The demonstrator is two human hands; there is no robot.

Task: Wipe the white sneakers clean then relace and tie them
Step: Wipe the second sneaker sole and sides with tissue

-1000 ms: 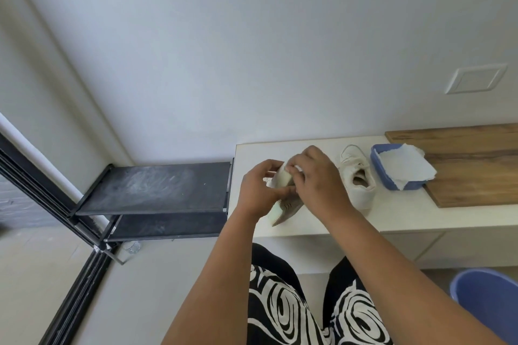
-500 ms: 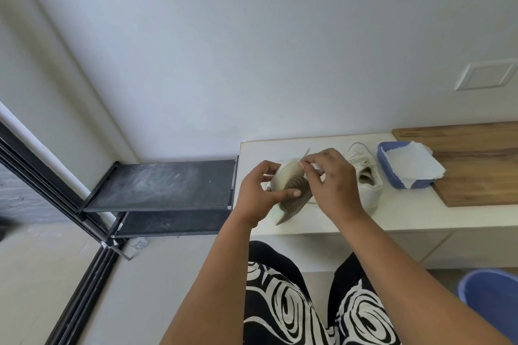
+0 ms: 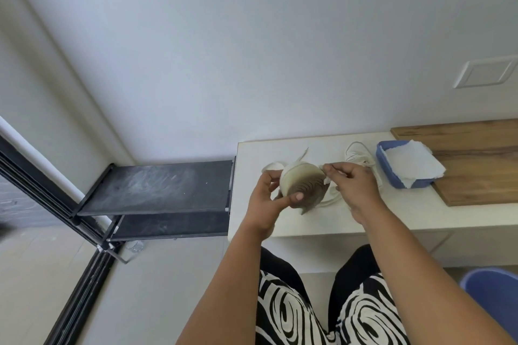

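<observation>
**Sneaker sole-up, wipe at its right edge**

Since the earlier frame, right hand (image 3: 354, 186) has shifted off the sole to the shoe's right edge; more of the worn tread now shows. Left hand (image 3: 267, 199) grips the sneaker (image 3: 304, 186) at centre frame, thumb curled over the tread, sole facing the camera. Right hand's fingertips pinch a small white wipe (image 3: 327, 180) against the sole's edge. Loose lace (image 3: 330, 199) hangs below that hand. Second sneaker (image 3: 361, 159) sits just right, partly hidden, on the white counter (image 3: 280, 221). Blue tray (image 3: 392, 173) of white paper lies further right, overlapping a wooden board (image 3: 476, 171). Black rack (image 3: 157, 187) at left.
</observation>
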